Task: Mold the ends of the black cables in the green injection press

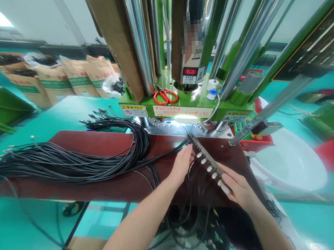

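A long dark metal bar lies aslant above the brown tabletop, with several silvery connector ends along its near side. My right hand grips the near right end of this bar, thumb and fingers on its two sides. Close to the bar's far left end is my left hand, its fingers pinched together; what they hold is hidden. Thin black cables hang below the bar toward my lap. A large bundle of black cables lies looped to the left of my hands.
Beyond the bar stands a green press with a lit metal bed and upright columns. Red-handled scissors and a blue-and-white spool rest on its ledge. A white round tub is at right; paper sacks stand behind left.
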Tool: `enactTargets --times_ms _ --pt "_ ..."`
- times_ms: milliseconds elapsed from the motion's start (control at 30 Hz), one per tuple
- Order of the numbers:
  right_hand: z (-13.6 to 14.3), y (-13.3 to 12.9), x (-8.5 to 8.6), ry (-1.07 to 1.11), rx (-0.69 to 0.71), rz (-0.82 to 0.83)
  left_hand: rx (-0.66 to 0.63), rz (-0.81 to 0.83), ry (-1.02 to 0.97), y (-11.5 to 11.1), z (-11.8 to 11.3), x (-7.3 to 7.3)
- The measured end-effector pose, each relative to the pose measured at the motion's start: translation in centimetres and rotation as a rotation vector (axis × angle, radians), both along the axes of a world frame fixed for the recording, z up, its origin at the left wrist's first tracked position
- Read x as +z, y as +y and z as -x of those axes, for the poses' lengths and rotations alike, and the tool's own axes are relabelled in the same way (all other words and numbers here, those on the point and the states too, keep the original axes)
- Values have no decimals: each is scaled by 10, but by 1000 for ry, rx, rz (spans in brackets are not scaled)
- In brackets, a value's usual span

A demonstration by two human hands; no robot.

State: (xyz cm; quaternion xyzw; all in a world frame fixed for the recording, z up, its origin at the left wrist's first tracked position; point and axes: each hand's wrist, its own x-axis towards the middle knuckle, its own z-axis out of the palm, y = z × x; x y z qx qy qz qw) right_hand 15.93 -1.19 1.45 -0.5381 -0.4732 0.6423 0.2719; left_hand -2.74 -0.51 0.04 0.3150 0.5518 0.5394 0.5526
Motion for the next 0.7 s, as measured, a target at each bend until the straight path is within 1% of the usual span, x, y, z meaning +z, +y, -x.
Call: enactTargets --times_ms 133,267,400,567,633,700 --pt "2 -1 6 18 -33 21 -5 -133 89 2 2 -4" --pt "2 0 6 3 -49 22 -11 -149 146 3 2 -11" --pt "1 2 5 -12 14 17 -10 -167 153 4 4 -11" --pt "-2 3 3 -17 61 -8 -31 -128 121 6 6 -11" --pt "-2 3 1 -46 96 -41 -34 -123 106 6 6 -12" --pt "-3 2 -1 -88 140 -124 -29 -128 107 6 7 -12"
